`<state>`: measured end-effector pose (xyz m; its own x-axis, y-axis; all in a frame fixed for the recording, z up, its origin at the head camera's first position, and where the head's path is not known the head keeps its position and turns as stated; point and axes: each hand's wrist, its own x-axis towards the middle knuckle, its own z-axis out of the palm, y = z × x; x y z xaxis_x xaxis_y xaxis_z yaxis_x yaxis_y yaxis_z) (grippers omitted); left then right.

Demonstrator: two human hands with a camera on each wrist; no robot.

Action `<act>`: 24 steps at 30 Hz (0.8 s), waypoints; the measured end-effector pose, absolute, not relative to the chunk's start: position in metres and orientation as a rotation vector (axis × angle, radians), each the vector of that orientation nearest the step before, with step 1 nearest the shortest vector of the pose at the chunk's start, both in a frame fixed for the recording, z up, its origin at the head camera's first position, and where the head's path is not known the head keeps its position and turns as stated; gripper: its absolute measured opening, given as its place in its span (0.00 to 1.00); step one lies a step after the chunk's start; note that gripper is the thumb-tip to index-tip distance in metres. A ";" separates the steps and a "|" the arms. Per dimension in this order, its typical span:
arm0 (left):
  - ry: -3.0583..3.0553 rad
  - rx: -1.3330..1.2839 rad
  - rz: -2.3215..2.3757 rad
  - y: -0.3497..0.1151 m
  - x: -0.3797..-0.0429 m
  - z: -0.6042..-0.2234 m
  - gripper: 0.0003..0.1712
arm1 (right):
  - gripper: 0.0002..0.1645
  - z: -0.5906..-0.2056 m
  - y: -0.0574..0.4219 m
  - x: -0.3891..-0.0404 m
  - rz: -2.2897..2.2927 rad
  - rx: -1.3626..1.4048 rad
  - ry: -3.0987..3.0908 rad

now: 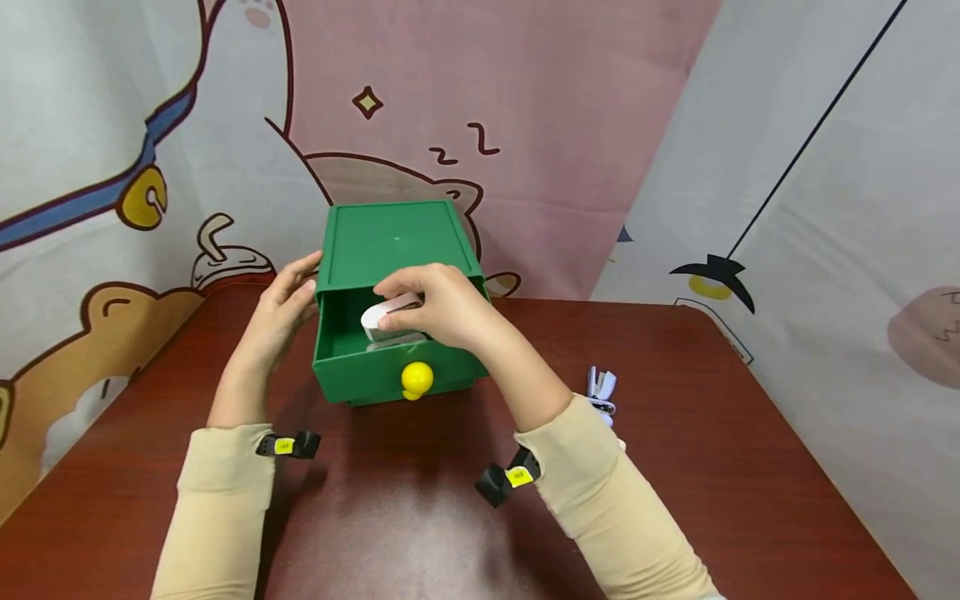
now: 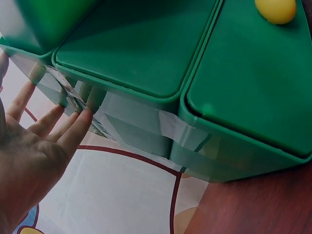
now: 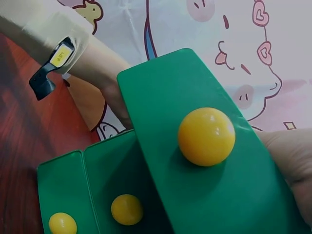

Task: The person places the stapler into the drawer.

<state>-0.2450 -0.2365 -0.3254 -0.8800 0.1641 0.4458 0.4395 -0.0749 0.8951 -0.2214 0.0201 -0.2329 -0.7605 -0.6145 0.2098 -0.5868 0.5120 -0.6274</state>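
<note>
A green drawer cabinet (image 1: 393, 242) stands on the table with its top drawer (image 1: 367, 377) pulled out. Inside that drawer, my right hand (image 1: 442, 308) grips a white object with a rounded end (image 1: 380, 318); its exact kind is unclear. A pale, flat-looking piece (image 1: 397, 340) shows beneath it. My left hand (image 2: 36, 151) has its fingers spread against the cabinet's side. In the right wrist view, the pulled-out drawer front (image 3: 161, 92) with its yellow knob (image 3: 206, 137) hides what my right hand holds.
Lower drawers with yellow knobs (image 3: 127, 209) sit beneath the pulled-out one. A small light-purple stapler-like item (image 1: 602, 387) lies on the brown table (image 1: 720, 467), right of the cabinet and partly behind my right sleeve. A cartoon-printed curtain (image 1: 540, 150) hangs behind.
</note>
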 end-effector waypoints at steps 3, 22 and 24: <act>-1.985 -0.661 -2.068 -0.237 -0.245 -0.325 0.28 | 0.24 -0.233 0.020 -0.222 -1.098 -1.065 2.706; -1.996 -0.673 -2.062 -0.239 -0.247 -0.328 0.28 | 0.26 -0.232 0.031 -0.205 -1.290 -1.143 2.806; -1.990 -0.677 -2.068 -0.239 -0.247 -0.328 0.28 | 0.27 -0.233 0.033 -0.201 -1.330 -1.171 2.818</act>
